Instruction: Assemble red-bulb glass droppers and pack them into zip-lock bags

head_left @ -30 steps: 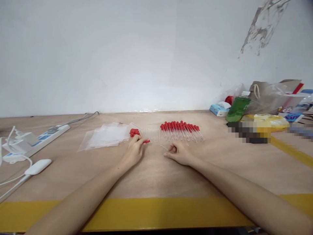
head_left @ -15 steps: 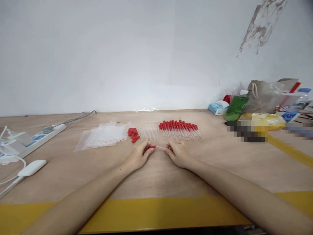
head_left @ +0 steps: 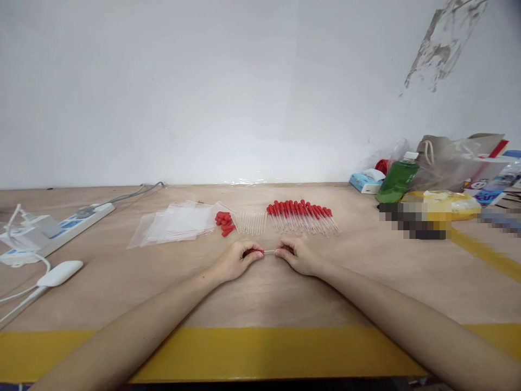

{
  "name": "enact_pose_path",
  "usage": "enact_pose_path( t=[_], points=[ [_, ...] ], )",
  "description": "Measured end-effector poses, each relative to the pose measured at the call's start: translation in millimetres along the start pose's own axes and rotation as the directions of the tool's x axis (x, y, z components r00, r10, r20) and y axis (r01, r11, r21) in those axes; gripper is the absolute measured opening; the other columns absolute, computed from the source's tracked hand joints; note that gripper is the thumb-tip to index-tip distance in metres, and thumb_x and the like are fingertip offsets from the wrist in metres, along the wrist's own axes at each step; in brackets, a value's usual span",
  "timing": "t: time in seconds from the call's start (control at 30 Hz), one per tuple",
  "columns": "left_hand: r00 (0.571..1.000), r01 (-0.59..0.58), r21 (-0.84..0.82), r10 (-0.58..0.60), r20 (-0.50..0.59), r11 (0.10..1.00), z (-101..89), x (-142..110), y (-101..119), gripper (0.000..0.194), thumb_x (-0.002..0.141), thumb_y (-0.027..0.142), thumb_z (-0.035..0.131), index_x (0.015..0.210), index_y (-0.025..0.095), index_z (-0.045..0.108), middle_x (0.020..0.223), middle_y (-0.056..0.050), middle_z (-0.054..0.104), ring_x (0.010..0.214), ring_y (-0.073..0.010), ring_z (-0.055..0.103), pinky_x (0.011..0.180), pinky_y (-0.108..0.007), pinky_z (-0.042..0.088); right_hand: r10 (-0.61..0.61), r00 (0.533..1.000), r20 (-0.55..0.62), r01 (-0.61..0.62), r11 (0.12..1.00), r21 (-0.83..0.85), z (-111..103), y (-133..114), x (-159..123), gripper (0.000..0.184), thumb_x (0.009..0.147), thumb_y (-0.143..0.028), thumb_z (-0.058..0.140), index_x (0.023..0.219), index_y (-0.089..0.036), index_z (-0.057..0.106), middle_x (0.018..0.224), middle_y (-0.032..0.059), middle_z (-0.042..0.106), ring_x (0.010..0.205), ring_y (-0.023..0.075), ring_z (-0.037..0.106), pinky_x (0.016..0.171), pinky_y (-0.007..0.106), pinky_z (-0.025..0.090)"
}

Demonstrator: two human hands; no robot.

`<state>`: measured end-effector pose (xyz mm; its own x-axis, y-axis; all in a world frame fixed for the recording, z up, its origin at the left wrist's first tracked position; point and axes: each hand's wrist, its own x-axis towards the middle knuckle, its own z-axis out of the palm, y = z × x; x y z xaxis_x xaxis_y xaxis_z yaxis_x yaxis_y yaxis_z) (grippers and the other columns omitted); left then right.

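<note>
My left hand pinches a red rubber bulb, mostly covered by the fingers. Between thumb and fingers, my right hand grips a thin clear glass tube. The tube's left end meets the mouth of the bulb; how deep it sits inside I cannot tell. Just beyond my left hand lies a small pile of loose red bulbs. Right of that pile is a row of bare clear tubes. Farther right lie several droppers, red bulbs at the back and tubes toward me.
Clear plastic bags lie spread left of the bulbs. A white power strip with plugs and cables occupies the far left. To the right stand a tissue pack, a green bottle and plastic bags. Yellow tape lines the front edge.
My left hand has brought the red bulb away from the pile toward the right. My right hand has turned the tube level, and the two parts now meet end to end.
</note>
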<state>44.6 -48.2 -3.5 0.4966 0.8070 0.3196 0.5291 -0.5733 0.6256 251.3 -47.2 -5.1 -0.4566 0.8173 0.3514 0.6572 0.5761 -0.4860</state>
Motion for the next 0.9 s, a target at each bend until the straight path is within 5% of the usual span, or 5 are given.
enact_pose_path(
  t=[0.27, 0.47, 0.73, 0.9],
  points=[
    [0.995, -0.094, 0.168, 0.095, 0.003, 0.981, 1.0, -2, 5, 0.019, 0.082, 0.030, 0.049, 0.084, 0.017, 0.062, 0.073, -0.002, 0.061, 0.065, -0.0132, 0.053, 0.060, -0.025, 0.041, -0.005, 1.000, 0.004, 0.006, 0.993, -0.122, 0, -7, -1, 0.024, 0.082, -0.029, 0.044, 0.068, -0.017, 0.058, 0.060, -0.0017, 0.059, 0.056, 0.0100, 0.045, 0.075, 0.031, 0.026],
    [0.982, -0.181, 0.211, 0.186, -0.008, 0.961, 2.8, -5, 5, 0.020, 0.084, 0.030, 0.045, 0.084, 0.017, 0.060, 0.074, -0.002, 0.059, 0.066, -0.0127, 0.052, 0.061, -0.024, 0.041, -0.017, 0.996, 0.090, 0.018, 1.000, -0.015, 1, -8, 2, 0.032, 0.085, -0.031, 0.038, 0.064, -0.017, 0.059, 0.058, -0.0028, 0.059, 0.055, 0.0092, 0.047, 0.082, 0.033, 0.026],
    [0.978, -0.209, 0.220, 0.209, 0.024, 0.953, 1.5, -1, 3, 0.020, 0.084, 0.032, 0.046, 0.086, 0.018, 0.060, 0.076, -0.003, 0.060, 0.068, -0.0134, 0.054, 0.063, -0.024, 0.041, -0.062, 0.985, 0.161, 0.049, 0.995, 0.084, 1, -5, 8, 0.034, 0.087, -0.031, 0.034, 0.068, -0.017, 0.058, 0.060, -0.0015, 0.057, 0.056, 0.0097, 0.047, 0.059, 0.022, 0.032],
    [0.972, -0.216, 0.323, 0.235, -0.021, 0.921, -9.2, 1, 2, 0.030, 0.077, 0.040, 0.055, 0.098, 0.019, 0.057, 0.091, -0.007, 0.059, 0.084, -0.0188, 0.053, 0.076, -0.031, 0.041, -0.103, 0.982, 0.159, 0.106, 0.994, -0.007, -18, -11, 2, 0.026, 0.086, -0.028, 0.036, 0.073, -0.017, 0.056, 0.071, 0.0017, 0.057, 0.064, 0.0115, 0.048, 0.061, 0.023, 0.034]
  ],
)
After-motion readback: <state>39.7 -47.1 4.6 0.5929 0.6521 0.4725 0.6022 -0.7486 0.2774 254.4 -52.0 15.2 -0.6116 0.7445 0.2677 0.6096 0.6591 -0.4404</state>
